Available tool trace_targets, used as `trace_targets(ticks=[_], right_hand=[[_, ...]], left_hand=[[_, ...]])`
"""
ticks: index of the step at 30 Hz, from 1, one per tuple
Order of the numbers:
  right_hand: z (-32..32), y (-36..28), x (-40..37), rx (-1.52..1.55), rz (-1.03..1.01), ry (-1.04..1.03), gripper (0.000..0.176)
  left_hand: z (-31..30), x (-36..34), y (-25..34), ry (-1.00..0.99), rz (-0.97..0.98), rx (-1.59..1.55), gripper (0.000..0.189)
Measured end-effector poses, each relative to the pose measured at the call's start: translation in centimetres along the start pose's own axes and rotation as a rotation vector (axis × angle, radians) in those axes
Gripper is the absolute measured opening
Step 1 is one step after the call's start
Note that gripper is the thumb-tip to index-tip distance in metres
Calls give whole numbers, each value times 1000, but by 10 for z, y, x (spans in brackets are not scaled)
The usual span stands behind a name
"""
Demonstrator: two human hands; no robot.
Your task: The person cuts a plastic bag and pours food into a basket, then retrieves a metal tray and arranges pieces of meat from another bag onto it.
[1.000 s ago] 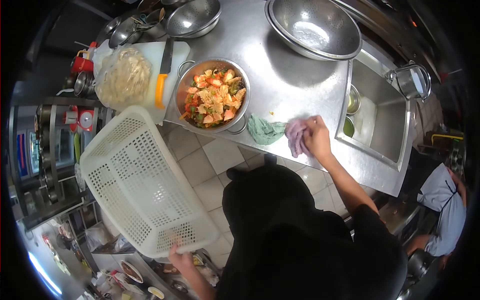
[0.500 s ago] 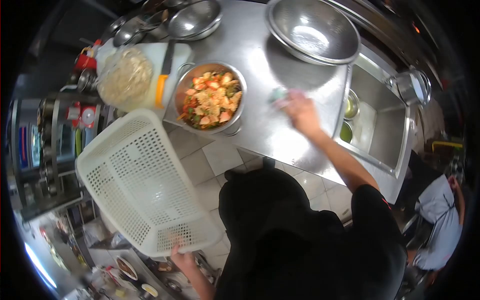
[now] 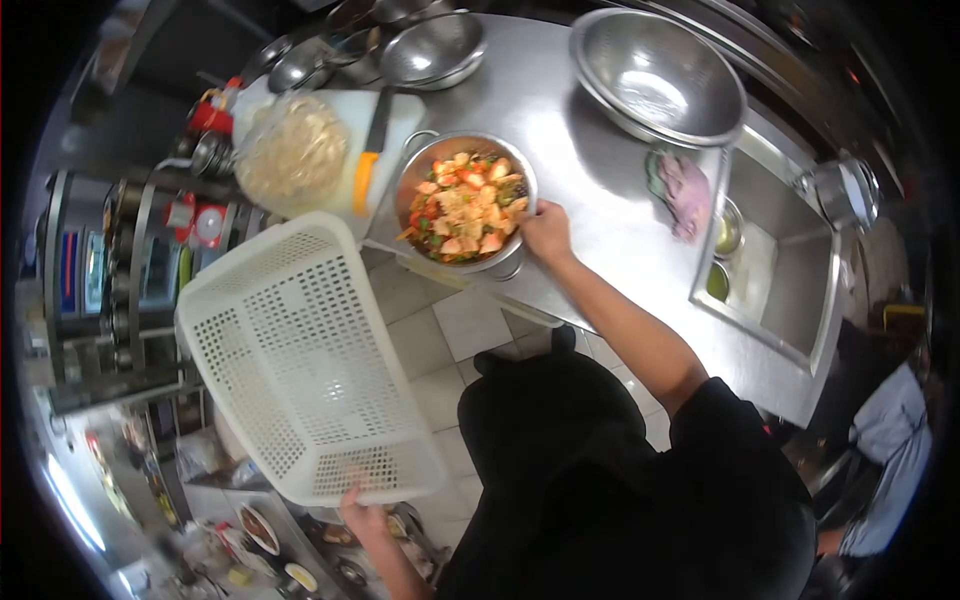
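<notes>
My left hand (image 3: 365,517) is closed on the near end of a large white perforated plastic basket (image 3: 322,395), which hangs tilted beside the counter. At the counter's edge stands a steel pot (image 3: 408,180) filled with chopped orange-red and green food (image 3: 468,212). My right hand (image 3: 546,235) has its fingers closed over the right side of the pot's rim. A crumpled pink and green cloth (image 3: 683,195) lies on the counter near the sink.
Left of the pot, a white cutting board (image 3: 400,118) bears an orange-handled knife (image 3: 370,160) and a clear bag of pale food (image 3: 292,152). Large steel bowls (image 3: 655,80) stand at the back. A sink (image 3: 775,270) is on the right; another person (image 3: 890,455) stands beyond it.
My right hand has let go of the cloth, left near the sink, and moved left onto the pot's rim. The left hand still holds the basket. The view has shifted slightly.
</notes>
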State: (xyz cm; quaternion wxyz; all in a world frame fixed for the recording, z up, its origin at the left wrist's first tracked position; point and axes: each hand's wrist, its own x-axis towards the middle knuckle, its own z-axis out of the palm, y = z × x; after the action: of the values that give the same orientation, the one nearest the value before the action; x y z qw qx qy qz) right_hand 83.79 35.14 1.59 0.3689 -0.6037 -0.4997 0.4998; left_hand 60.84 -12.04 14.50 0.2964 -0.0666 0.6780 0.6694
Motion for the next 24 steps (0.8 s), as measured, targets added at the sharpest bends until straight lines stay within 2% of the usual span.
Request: trace_targets(ticks=[1,2,4,5,6,8,10,12,14,15,17,18,20,21,23,24], right_hand=[[-11,-11,-5,-14,87,17,14],[-26,2,-10,-19,94,50,14],[-76,57,-28,203,76,3,13],[-125,25,-62,200,128,-41,15],[-169,40,-81,162,115,-105,17],[-248,68,-125,292,219,-19,21],[-334,129,-165,149,236,71,26],[-372,127,-201,156,285,223,29],[-396,138,-216,135,334,278,29],[-403,148,-221,152,319,280,29],[-406,158,-224,200,293,285,26],[-406,158,-223,199,292,283,26],[-401,155,-223,156,277,328,22],[-397,145,-225,152,274,317,22],[-390,122,-235,281,324,388,26],[-425,161,-243,112,346,397,33]], left_hand=[[7,19,10,55,-158,-279,49],[12,36,18,30,-178,-267,49],[22,50,19,-112,-43,-84,45],[44,50,20,-159,-66,-34,51],[68,52,23,-201,-88,11,58],[76,86,-4,-304,-199,-108,53],[134,64,-3,-614,180,389,45],[166,67,-14,-694,461,941,38],[189,76,-41,-829,660,1032,35],[196,79,-54,-823,659,1030,35],[208,83,-73,-971,892,655,33],[217,81,-74,-969,892,654,33],[228,76,-70,-957,252,367,35],[233,67,-62,-946,254,363,35],[245,56,-42,-645,-603,-148,39],[237,65,-39,-626,-587,-170,39]])
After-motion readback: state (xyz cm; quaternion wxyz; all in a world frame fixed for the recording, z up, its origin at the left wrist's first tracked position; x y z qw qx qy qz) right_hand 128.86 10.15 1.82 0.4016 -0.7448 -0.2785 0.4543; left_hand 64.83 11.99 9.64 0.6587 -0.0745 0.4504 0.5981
